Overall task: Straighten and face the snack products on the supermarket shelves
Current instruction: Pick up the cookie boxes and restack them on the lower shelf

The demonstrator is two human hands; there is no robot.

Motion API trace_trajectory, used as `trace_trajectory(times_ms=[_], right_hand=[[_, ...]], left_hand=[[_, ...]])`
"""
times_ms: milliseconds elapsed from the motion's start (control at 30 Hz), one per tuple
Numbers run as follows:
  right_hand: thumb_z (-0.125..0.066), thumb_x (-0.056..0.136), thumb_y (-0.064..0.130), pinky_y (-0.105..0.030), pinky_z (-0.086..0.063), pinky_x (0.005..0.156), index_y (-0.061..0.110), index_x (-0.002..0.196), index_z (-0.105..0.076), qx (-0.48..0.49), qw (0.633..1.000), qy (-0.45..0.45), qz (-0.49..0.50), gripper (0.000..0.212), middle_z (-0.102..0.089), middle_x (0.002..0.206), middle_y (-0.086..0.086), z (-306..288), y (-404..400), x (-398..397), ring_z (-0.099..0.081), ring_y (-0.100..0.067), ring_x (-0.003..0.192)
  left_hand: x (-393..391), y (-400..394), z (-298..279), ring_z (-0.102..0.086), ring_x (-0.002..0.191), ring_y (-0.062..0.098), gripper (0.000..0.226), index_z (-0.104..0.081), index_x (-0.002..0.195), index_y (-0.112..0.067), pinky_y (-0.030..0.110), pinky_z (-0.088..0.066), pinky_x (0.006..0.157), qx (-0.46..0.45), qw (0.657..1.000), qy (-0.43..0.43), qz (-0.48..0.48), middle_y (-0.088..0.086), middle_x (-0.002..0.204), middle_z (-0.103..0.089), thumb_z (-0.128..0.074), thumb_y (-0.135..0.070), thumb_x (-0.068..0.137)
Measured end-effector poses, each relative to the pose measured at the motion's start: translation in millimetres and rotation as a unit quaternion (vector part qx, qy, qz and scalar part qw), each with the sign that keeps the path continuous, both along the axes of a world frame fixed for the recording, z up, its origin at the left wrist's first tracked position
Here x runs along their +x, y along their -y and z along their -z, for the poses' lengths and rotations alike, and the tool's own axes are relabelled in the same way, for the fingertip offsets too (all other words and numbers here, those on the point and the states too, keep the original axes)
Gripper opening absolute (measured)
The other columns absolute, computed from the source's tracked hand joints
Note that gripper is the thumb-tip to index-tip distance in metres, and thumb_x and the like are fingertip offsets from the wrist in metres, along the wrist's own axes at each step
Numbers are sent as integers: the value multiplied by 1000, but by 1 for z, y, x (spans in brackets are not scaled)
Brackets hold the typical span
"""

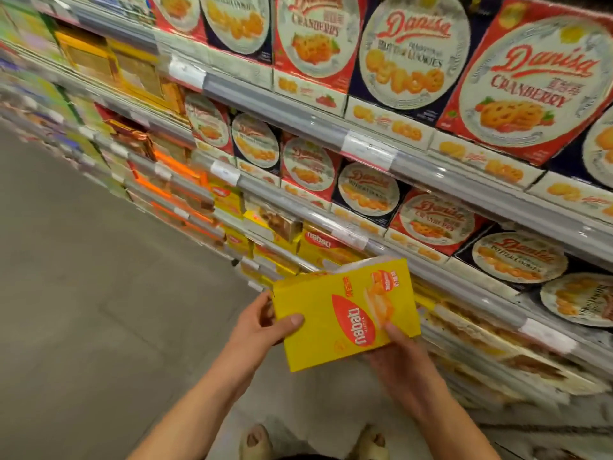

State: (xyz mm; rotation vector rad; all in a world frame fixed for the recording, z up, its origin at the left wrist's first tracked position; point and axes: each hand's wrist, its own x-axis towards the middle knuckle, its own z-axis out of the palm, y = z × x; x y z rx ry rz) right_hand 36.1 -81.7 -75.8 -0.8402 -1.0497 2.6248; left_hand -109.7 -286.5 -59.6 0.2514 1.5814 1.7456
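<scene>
A yellow Nabati wafer box (341, 313) is held in front of the shelves, its red logo facing up at me and turned sideways. My left hand (265, 323) grips its left edge, thumb on the front face. My right hand (398, 356) holds its lower right corner from below, thumb on the front. More yellow Nabati boxes (318, 247) stand on the shelf just behind it. Red and navy Danisa cookie boxes (527, 84) fill the upper shelves.
Grey shelf rails (298, 117) with white price tags run diagonally across the view. Orange and yellow packs (172, 167) line the shelves further down the aisle at left. Grey floor (83, 293) lies at left. My feet (255, 441) show at the bottom.
</scene>
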Motion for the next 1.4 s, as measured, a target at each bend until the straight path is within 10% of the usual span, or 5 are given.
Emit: trace_trajectory(times_ms=[533,733,1000,1233,1400], right_hand=[[-84,50,65,-38,-58,88,44,130,-57,479,843,168,-178,87,-72,116,19,-75,-21,-86,-71,-4,102],[-95,61,44,-9,-50,71,42,119,-54,538,786,148,-266,71,-67,104,30,-49,-17,-177,-64,9,94],[-70,63,86,-37,-38,115,26,155,-32,674,593,231,-375,116,-39,157,4,18,-25,-244,-41,-16,142],[-37,55,106,-24,-34,104,27,143,-39,657,597,291,-357,119,-39,145,8,50,5,-279,-42,-17,135],[-55,56,101,-34,-41,111,29,145,-39,631,613,316,-355,116,-36,155,6,59,16,-302,-43,-16,140]], left_hand=[[-116,30,31,-61,128,28,77,-50,145,-13,41,-50,106,30,992,-2,122,9,138,-65,-84,-40,81],[-179,46,70,-66,108,19,26,-71,118,-25,23,-53,91,-118,991,-53,-29,-4,109,-77,-70,-14,94],[-239,44,79,-70,93,18,23,-71,105,-11,26,-53,79,-131,974,-6,-185,4,100,-77,-53,1,101],[-323,3,96,-57,72,-7,48,-61,121,-31,8,-41,66,-155,980,-113,-60,-23,81,-62,-52,7,93],[-376,-26,113,-55,128,13,61,-48,144,-30,5,-40,85,-163,978,-124,32,-4,138,-56,-56,3,93]])
